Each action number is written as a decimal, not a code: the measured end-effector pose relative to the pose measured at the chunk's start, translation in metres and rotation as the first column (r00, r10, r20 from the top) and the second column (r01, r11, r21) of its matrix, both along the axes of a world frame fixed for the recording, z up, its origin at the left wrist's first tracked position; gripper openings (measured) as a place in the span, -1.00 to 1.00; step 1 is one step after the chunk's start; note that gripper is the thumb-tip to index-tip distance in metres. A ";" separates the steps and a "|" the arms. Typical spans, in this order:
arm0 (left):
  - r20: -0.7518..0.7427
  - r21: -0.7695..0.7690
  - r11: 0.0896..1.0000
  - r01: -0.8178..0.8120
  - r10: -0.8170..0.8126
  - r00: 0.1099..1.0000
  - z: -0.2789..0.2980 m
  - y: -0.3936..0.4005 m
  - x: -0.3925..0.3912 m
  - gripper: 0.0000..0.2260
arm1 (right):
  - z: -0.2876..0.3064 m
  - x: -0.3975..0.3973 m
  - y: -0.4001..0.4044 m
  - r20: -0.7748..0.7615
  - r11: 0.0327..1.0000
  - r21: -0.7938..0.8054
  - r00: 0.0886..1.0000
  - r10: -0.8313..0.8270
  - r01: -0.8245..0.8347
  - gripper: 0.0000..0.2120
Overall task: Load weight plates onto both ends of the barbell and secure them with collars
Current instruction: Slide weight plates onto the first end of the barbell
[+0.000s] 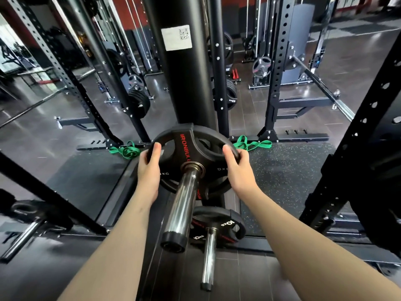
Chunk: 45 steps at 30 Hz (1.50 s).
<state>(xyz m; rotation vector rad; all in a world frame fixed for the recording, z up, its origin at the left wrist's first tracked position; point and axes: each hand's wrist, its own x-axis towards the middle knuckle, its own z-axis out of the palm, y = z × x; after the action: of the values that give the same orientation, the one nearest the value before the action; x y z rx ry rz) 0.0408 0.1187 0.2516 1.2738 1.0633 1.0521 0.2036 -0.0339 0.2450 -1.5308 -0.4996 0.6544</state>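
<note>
The weight plate [191, 148], seated on the barbell sleeve [184, 205], is being gripped at its rim by the left hand [149, 168] and right hand [238, 168].

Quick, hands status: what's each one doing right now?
Left hand: gripping the left rim of the weight plate on the barbell sleeve.
Right hand: gripping the plate's right rim.

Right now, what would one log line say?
step: sliding plate onto barbell sleeve | left hand: grips rim | right hand: grips rim | collar: none visible
</note>
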 end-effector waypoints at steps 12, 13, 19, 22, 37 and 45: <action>-0.013 0.017 1.000 -0.017 0.017 1.000 0.006 -0.064 -0.067 -0.54 | -0.004 -0.063 -0.059 0.019 0.999 0.033 0.999 -0.028 0.027 -0.56; 0.003 0.009 1.000 -0.023 0.023 1.000 0.006 -0.071 -0.073 -0.53 | -0.003 -0.071 -0.066 0.001 0.998 0.059 1.000 -0.030 0.030 -0.59; 0.106 -0.029 0.994 -0.103 0.106 0.989 0.011 -0.124 -0.116 -0.59 | 0.002 -0.121 -0.114 -0.086 0.983 0.166 0.994 -0.061 0.075 -0.69; 0.183 -0.021 0.988 -0.156 0.157 0.971 0.017 -0.149 -0.131 -0.72 | 0.001 -0.143 -0.135 -0.182 0.969 0.216 0.980 -0.079 0.118 -0.70; 0.038 -0.148 0.965 0.218 -0.215 0.976 -0.006 -0.326 -0.030 -0.70 | -0.043 -0.103 -0.343 -0.337 0.764 0.053 0.732 -0.592 0.643 -0.65; 0.078 -0.322 0.828 0.458 -0.459 0.885 -0.041 -0.459 0.093 -0.69 | -0.054 -0.024 -0.491 -0.271 0.527 0.007 0.509 -0.817 0.850 -0.72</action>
<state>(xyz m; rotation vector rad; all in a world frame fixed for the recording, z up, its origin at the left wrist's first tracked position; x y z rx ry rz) 0.1333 -0.3400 0.2109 1.1706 0.8303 0.4765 0.1800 -0.5252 0.1912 -1.3210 0.4115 0.0050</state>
